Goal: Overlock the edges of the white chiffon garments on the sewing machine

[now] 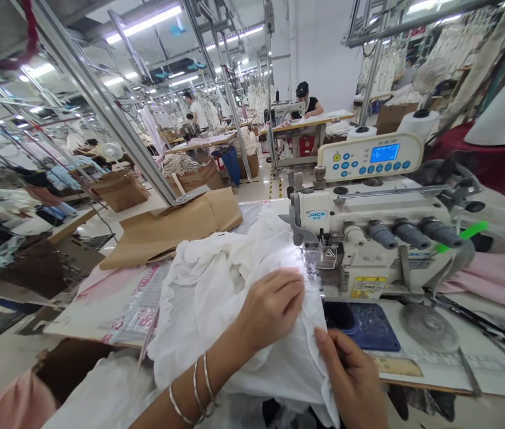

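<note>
A white garment (208, 298) lies bunched over the table, its right edge running up to the needle area of a sewing machine (377, 232) marked JACK. My left hand (273, 307), with silver bangles (194, 387) on the wrist, rests on the cloth just below the presser foot, its fingers curled down and pressed together on the fabric. Nearer to me, my right hand (353, 375) pinches the garment's right edge between thumb and fingers. A small lamp lights the cloth by the needle. The fingertips of my left hand are partly hidden.
Brown paper (181, 226) lies behind the garment on the left. A control panel (371, 156) with a blue display tops the machine, and thread cones (417, 125) stand behind. Pink fabric (493, 280) is at the right. Another person (308, 104) sits at a machine farther back.
</note>
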The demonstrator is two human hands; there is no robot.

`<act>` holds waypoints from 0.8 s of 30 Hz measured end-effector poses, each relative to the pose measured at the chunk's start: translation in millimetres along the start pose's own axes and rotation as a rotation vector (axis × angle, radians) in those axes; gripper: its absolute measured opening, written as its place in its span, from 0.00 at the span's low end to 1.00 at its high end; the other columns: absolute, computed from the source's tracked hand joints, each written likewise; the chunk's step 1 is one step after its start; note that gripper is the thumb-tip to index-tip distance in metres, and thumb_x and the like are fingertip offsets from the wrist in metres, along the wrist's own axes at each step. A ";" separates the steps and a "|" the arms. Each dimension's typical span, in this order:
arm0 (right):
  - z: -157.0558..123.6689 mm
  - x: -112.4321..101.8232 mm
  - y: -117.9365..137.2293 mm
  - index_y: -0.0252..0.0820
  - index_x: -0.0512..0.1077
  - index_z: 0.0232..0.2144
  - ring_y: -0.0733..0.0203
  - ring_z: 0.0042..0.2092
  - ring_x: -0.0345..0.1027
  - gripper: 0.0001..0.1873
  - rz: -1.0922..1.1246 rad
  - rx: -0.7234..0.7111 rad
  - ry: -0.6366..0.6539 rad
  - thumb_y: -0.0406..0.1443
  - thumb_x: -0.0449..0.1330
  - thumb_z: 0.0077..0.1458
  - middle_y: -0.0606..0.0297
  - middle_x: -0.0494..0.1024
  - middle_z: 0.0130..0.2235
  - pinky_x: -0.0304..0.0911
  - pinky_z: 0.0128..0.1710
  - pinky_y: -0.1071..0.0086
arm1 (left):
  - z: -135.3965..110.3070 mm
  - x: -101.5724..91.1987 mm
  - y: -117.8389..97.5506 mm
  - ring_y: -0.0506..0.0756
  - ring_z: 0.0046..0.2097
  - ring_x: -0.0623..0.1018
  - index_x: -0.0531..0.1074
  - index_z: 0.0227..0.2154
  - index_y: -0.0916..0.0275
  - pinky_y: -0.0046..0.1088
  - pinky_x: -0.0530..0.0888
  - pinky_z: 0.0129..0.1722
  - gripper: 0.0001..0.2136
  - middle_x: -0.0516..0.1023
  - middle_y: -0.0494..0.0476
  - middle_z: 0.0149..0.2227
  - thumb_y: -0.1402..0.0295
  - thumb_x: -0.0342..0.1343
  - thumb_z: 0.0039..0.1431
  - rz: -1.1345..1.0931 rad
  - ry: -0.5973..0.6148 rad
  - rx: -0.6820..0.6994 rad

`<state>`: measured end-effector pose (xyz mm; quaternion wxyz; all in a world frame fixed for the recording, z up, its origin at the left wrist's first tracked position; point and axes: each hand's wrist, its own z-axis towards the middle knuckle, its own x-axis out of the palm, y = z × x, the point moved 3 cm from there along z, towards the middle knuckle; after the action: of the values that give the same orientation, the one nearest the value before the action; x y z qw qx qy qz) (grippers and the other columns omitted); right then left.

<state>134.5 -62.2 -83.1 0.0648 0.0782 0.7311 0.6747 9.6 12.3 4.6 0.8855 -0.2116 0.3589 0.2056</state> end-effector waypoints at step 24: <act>3.7 5.1 -3.1 0.39 0.70 0.25 0.67 0.26 0.54 0.22 0.197 0.107 0.015 0.53 0.62 0.50 0.70 0.65 0.22 0.53 0.24 0.77 | 10.9 1.9 24.0 0.53 0.48 0.76 0.72 0.36 0.63 0.31 0.75 0.49 0.06 0.77 0.57 0.44 0.74 0.50 0.64 -0.104 -0.014 -0.160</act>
<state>130.2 -57.8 -86.4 -0.0117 0.1478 0.7555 0.6382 4.5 38.2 4.9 0.8778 -0.2985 0.3236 0.1889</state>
